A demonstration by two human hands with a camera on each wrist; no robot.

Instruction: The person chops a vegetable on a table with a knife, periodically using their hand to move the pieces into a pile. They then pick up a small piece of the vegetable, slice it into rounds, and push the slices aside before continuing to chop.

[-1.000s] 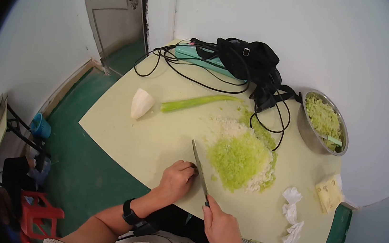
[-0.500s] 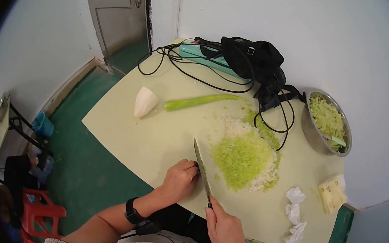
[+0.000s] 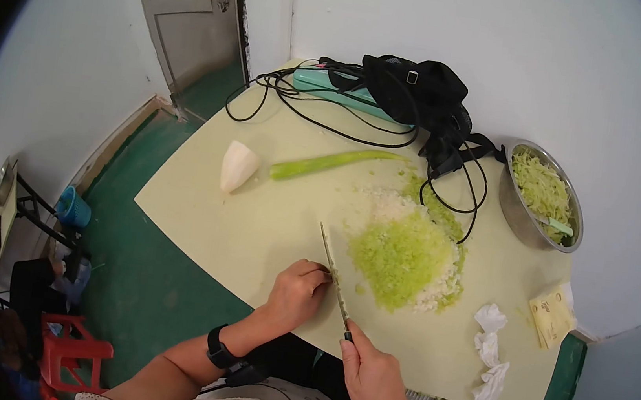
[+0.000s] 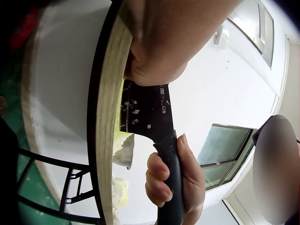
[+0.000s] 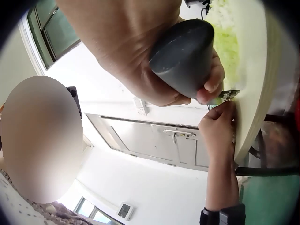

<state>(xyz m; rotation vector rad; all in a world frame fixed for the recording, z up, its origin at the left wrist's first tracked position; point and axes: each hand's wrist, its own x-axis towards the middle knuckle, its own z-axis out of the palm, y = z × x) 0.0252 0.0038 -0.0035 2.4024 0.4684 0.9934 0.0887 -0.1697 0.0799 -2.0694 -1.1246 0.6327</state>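
Observation:
My right hand [image 3: 375,380] grips the black handle of a broad kitchen knife [image 3: 335,285], its thumb laid along the handle. Small pale bits cling to the knife's dark blade [image 4: 145,110] in the left wrist view. Close against the blade's left side, my left hand [image 3: 298,296] rests on the table with curled fingers. I cannot tell what lies under those fingers. Right of the blade spreads a heap of chopped green vegetable [image 3: 396,264] with chopped white bits [image 3: 440,293] at its edges.
Farther back lie a peeled white vegetable chunk [image 3: 239,167] and a long green stalk [image 3: 324,166]. A black bag [image 3: 420,93] with loose cables sits at the rear. A steel bowl [image 3: 520,221] of green shreds stands right, above crumpled tissues [image 3: 487,345] and a yellow packet [image 3: 551,317].
Seen from above, the blade looks narrower now, turned more edge-on beside the left fingers. Both hands stay in nearly the same places, while the head view has shifted slightly.

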